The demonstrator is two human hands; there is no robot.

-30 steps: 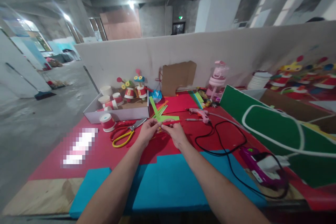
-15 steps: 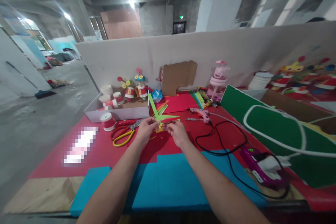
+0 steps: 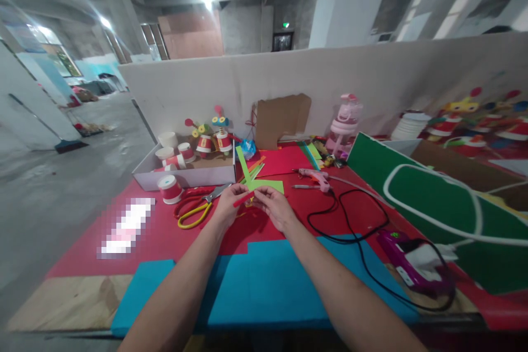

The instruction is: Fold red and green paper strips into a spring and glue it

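Observation:
Both of my hands meet over the red table cover near its middle. My left hand (image 3: 228,206) and my right hand (image 3: 273,206) pinch a small piece made of paper strips: a red strip (image 3: 242,198) slants between the fingertips, and green strips (image 3: 259,182) stick out behind and above the fingers. A trace of yellow shows under the fingers. The fingers of both hands are curled around the piece.
Yellow-handled scissors (image 3: 197,210) lie left of my hands. A white box (image 3: 187,174) holds red-banded paper cups and cup figures. A pink glue gun (image 3: 315,177) lies to the right, a purple glue gun (image 3: 402,264) with black cord nearer right. A green board (image 3: 429,198) leans at right.
The paper piece was turned in my fingers: the green strips dropped lower and flatter, and a red strip now shows slanting between my fingertips. Both hands stayed in place.

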